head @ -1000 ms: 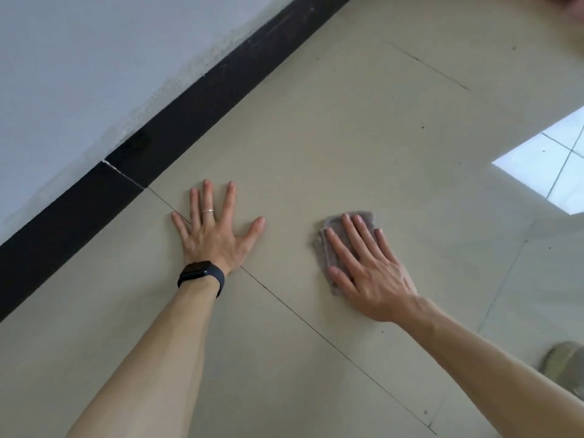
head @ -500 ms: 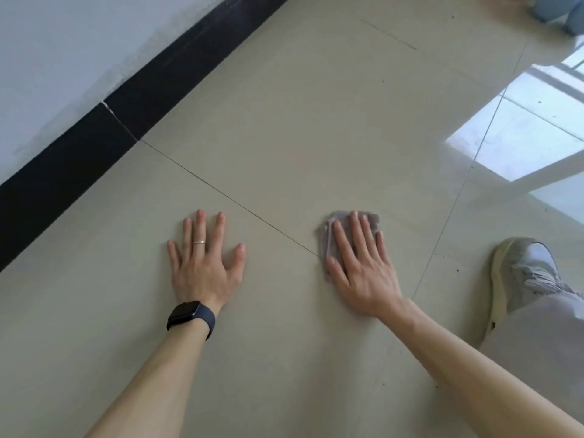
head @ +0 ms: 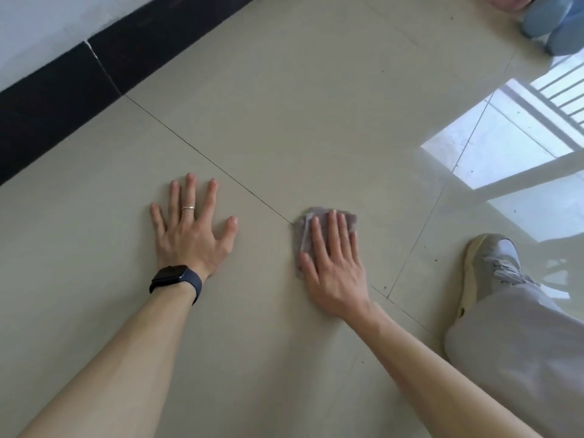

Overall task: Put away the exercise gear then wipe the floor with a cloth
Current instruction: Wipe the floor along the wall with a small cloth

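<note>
On the beige tile floor (head: 316,105), the right hand (head: 335,263) lies flat on a small greyish cloth (head: 303,235), fingers straight and close together, pressing it down rather than gripping it. The cloth sits just right of a grout line, poking out past the fingertips and thumb. The left hand (head: 189,229) is planted on bare tile well apart from it, fingers spread wide, holding nothing, with a ring (head: 188,208) and a dark watch (head: 175,276) on. A grey shoe (head: 486,263) is off to the right. Blue things (head: 553,23) top right, maybe slippers, too cropped to tell.
</note>
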